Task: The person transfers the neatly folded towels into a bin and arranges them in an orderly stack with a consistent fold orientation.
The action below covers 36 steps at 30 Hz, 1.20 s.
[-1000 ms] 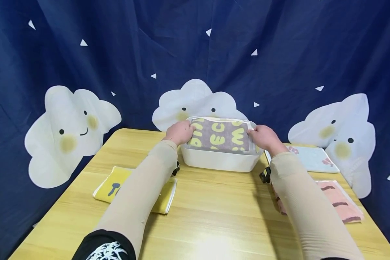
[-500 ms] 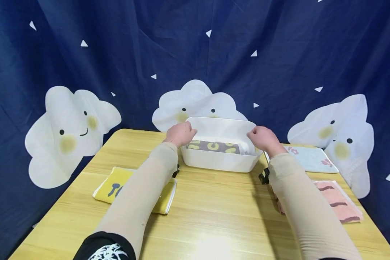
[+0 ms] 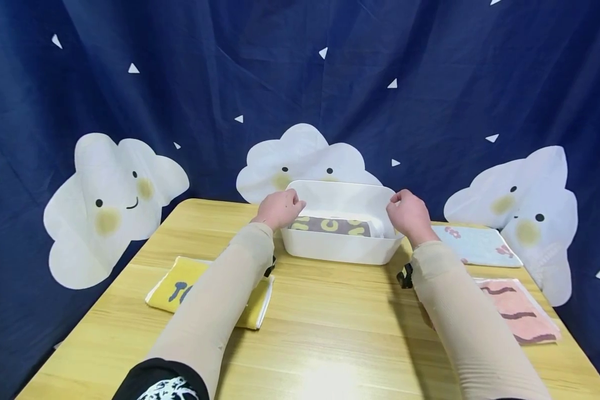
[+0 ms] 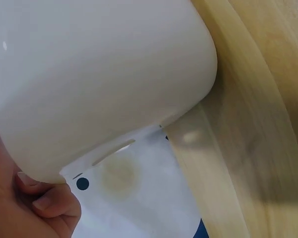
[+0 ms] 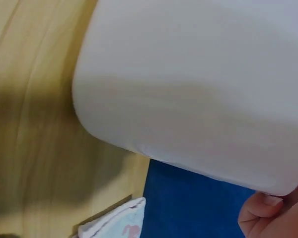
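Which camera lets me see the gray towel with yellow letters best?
The head view: it looks into the white bin and shows the gray towel with some yellow letters, though its lower part is hidden. The left and right wrist views show none of it, because the white bin's outside blocks it.

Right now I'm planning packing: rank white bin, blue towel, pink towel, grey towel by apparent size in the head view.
White bin
Blue towel, pink towel: unsure, pink partly hidden
Grey towel (visible part)
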Available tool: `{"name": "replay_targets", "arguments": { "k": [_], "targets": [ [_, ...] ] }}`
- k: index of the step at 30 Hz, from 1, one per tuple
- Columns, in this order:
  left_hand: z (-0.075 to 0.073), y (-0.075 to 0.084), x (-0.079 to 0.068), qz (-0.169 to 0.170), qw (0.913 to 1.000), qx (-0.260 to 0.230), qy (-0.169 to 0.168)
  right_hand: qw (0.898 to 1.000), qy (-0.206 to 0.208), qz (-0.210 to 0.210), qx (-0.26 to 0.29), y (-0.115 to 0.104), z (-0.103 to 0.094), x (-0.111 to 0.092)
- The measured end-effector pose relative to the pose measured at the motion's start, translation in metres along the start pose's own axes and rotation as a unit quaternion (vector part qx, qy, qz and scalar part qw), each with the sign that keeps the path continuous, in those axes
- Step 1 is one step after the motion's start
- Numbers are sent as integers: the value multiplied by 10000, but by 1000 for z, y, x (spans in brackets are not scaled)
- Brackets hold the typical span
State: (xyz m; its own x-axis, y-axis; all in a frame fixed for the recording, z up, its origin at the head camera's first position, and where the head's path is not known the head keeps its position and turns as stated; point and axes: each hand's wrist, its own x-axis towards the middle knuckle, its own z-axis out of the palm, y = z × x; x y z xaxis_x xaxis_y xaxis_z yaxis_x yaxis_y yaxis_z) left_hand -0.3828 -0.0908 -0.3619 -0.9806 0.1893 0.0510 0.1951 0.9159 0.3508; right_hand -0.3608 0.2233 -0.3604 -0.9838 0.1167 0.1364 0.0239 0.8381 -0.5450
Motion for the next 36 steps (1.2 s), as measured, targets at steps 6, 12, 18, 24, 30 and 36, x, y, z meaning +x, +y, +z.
{"name": "replay_targets", "arguments": {
  "k": [6,12,18,24,30,36],
  "targets": [
    [4,1,0,3,9999,-108,46,9994,-101,312,124,16,4,-2],
    [3,3,1,24,9999,-84,127,9933,-978,607,140,22,4,1],
    [2,0,-1,378,9991,-103,172,9936,-1011,505,19,17,5,3],
    [4,-7,-19,1130,9932,-65,281,9941,-1006,360,-202,19,8,2],
    [-2,-11,-44,1844,9800,310,685,9950,-883,391,-237,23,9,1],
    [-12,-17,-71,2222,9699,550,824,9949,-878,439,-220,19,10,1]
  ]
}}
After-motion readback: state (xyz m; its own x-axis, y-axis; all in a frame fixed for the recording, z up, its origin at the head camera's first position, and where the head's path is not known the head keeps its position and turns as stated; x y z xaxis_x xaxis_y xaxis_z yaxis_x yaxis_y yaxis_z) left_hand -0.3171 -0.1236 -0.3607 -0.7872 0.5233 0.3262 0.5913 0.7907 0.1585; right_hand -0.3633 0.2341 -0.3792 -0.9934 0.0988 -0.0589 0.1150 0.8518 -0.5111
